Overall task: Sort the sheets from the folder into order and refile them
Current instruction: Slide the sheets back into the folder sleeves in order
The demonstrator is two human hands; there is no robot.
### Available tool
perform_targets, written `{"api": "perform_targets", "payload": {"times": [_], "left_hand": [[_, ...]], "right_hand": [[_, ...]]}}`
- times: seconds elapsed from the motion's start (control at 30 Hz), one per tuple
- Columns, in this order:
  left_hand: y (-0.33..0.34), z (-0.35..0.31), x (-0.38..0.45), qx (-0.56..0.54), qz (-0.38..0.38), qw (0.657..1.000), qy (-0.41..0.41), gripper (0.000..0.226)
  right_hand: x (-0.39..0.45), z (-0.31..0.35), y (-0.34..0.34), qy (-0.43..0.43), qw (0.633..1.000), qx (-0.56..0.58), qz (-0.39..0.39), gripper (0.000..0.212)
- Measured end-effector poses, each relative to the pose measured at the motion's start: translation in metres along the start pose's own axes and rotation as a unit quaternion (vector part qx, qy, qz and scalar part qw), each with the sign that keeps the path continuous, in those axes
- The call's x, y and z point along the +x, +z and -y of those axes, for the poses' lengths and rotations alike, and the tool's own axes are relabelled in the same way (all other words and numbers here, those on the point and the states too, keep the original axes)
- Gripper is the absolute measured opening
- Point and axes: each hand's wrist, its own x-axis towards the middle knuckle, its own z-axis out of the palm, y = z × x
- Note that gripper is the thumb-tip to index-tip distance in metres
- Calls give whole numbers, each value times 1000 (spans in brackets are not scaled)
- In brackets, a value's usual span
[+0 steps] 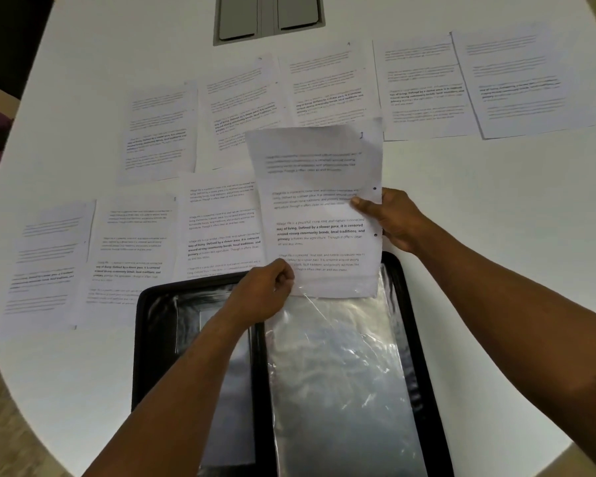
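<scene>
Held sheet (319, 208): thin white paper, printed in blocks of grey and bold text, two punched holes along its right edge, top slightly curled; raised above the far end of the folder, lower edge meeting the mouth of the clear sleeve.
Clear sleeve (341, 366): glossy, crinkled transparent plastic, rectangular, lying on the right half of the folder, catching glare.
Folder (145, 339): black, open flat, rounded corners, raised rim; near edge of the table, another shiny pocket on its left half.
Right hand (389, 218): clamped on the punched right edge of the held sheet, thumb on the printed face, fingers behind; forearm stretched in from lower right.
Left hand (265, 290): curled closed at the sheet's lower left corner, pinching there where paper and sleeve edge meet; which of the two pinched, not clear; forearm angled up from bottom centre.
Laid-out sheets (221, 218): same printed white paper, flat in two overlapping rows, three left of the held sheet, five farther back.
Table (496, 235): smooth white top, curved edge.
Grey panel (269, 17): recessed rectangular hatch, far centre of the table.
</scene>
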Motion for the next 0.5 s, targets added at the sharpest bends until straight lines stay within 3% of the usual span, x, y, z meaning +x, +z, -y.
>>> {"api": "perform_targets", "payload": {"times": [0.27, 0.4, 0.5], "left_hand": [[6, -5, 8, -13, 1, 1000, -11, 15], [9, -11, 10, -74, 11, 996, -46, 18], [10, -21, 12, -77, 41, 995, -50, 8]], "right_hand": [[3, -3, 9, 82, 982, -131, 111, 41], [-5, 0, 6, 115, 942, -262, 173, 38], [-8, 3, 4, 145, 901, -342, 223, 45]]}}
